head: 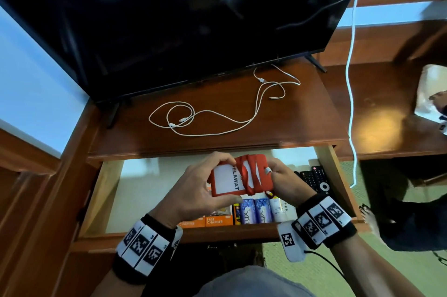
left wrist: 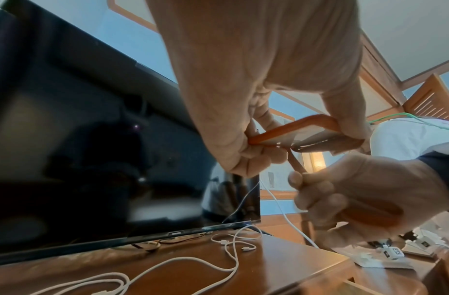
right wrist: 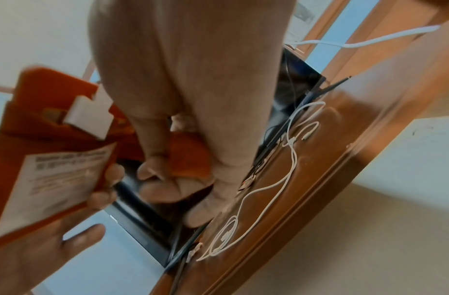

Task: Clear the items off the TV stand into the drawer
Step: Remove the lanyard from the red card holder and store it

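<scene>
Home room: TV [head: 169,18] on wooden stand [head: 242,132], drawer [head: 108,200].

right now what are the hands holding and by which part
Both hold the red badge holder above the open drawer: the left hand grips its left end, the right hand its right end with the wrapped lanyard.

The open drawer [head: 113,190] is free at its left and back; boxes [head: 217,219] and remotes [head: 314,179] fill its front and right. White cables [head: 217,113] lie behind the drawer.
</scene>
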